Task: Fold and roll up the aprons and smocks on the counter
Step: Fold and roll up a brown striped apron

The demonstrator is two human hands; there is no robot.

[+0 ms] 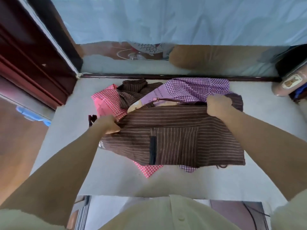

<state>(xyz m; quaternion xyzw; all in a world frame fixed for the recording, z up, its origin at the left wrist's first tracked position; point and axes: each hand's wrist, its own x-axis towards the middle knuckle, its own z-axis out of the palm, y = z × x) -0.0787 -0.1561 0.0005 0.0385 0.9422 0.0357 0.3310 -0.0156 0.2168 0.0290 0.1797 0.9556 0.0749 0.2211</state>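
A brown striped apron with a front pocket lies spread on the grey counter, on top of the others. My left hand grips its left edge. My right hand grips its far right corner, fingers curled round the cloth. Under it lie a pink checked apron at the left and a purple checked apron at the back right. A second brown striped piece sits crumpled behind.
A window with pale blue curtain runs along the counter's far edge. A dark red door frame stands at the left. A round container sits at the counter's far right corner. A blue object lies on the floor at the left.
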